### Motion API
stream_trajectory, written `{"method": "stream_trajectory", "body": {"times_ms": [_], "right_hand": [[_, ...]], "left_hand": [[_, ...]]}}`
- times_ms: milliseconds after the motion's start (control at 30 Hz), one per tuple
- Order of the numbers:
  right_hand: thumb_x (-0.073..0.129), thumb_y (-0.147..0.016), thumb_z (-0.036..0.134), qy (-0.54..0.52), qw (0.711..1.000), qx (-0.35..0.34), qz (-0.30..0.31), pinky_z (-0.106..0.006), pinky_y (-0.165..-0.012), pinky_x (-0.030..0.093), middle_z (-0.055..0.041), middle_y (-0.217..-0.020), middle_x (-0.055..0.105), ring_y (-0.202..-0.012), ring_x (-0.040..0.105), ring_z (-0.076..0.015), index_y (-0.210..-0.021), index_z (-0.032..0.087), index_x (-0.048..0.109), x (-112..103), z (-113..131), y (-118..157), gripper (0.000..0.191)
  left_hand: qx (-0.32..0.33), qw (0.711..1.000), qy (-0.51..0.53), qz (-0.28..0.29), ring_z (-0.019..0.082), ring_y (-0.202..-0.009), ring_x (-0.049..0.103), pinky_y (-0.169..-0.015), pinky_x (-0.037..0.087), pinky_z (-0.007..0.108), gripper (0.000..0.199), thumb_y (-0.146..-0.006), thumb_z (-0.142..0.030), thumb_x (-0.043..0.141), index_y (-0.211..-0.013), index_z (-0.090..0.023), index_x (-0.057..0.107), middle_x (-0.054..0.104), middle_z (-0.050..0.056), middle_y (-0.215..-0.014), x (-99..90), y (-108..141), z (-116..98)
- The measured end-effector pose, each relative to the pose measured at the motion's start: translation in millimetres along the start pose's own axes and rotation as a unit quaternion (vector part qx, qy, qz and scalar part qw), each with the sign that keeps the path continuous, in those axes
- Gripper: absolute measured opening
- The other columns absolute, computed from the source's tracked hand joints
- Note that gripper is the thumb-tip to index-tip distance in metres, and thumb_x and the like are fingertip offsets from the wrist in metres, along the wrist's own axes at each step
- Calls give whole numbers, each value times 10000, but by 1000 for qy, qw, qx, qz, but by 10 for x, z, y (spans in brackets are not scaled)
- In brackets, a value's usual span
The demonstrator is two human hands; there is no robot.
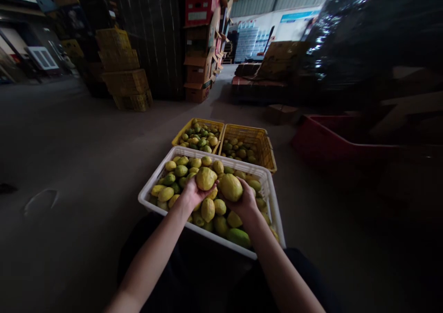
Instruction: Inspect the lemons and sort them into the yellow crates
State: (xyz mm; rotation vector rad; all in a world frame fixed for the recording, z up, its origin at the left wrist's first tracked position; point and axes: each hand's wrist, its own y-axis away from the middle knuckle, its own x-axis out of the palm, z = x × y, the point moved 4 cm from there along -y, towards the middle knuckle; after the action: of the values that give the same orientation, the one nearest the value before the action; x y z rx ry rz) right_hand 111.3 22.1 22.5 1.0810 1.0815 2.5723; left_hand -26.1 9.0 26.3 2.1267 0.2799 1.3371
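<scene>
1. Left hand (196, 194), frame centre, cradles a round yellow-green fruit (205, 179).
2. Right hand (247, 198), just rightward, grips a plump yellowish fruit (231, 187).
3. Under both, a white plastic crate (276, 207) of similar fruit (208, 209).
4. Above centre, two yellow plastic crates (256, 138).

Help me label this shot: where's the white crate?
In the head view, the white crate sits at lower centre, beneath the left hand and right hand, nearer the camera than the yellow crates.

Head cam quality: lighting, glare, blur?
Head view: dim overall, red bin at right sunk in shadow; head view: bright glints on the shiny wrapping, upper right; head view: edges stretched and smeared, white crate and held fruits near centre clearer.
</scene>
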Motion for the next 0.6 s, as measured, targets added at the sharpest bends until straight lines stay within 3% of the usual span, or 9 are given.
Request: {"method": "stream_trajectory", "body": {"times_ms": [167,300,600], "right_hand": [[533,-868,268,19,1000,12,3,-314,-579,571,-26,-648,663,-567,623,-179,-859,196,617,22,-5,50,111],[518,-878,287,30,999,20,-8,-331,-583,577,-17,-651,657,-596,639,-189,-861,209,607,17,-4,59,119],[565,-842,333,25,999,7,36,-328,-518,572,-25,-653,673,-581,651,-205,-904,206,630,-50,-36,-127,156]], "left_hand": [[29,999,-4,19,203,-659,699,-461,555,242,394,-946,-488,456,-1036,-138,613,671,84,-790,62,91,-32],[49,998,-28,18,185,-620,687,-415,515,202,329,-914,-455,545,-989,-145,626,663,60,-737,94,122,-84],[59,998,-32,-5,183,-634,686,-436,530,217,310,-935,-425,518,-1031,-144,609,659,65,-772,54,90,-56]]}}
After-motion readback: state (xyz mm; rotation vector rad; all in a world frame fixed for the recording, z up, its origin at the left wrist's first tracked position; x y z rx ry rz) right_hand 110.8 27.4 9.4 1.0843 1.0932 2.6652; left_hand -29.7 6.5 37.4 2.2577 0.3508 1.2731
